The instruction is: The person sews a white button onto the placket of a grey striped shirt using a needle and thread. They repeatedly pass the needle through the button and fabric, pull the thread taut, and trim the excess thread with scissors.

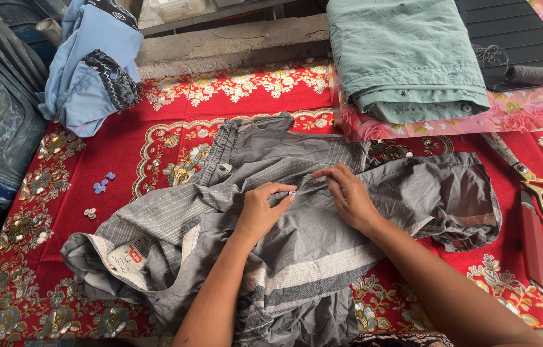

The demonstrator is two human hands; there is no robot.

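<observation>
**Two hands at work on a grey striped shirt**

On a red floral cloth (175,103) lies a crumpled grey striped shirt (271,244), spread across the middle. The left hand (260,211) pinches a small pale button (291,192) between thumb and fingertips, just above the fabric. The right hand (348,196) rests on the shirt, fingers curled and pressing the cloth beside the button. Loose blue buttons (101,184) sit well to the left. Gold-handled scissors (541,186) lie at the right edge, near folded green fabric (406,58).
</observation>
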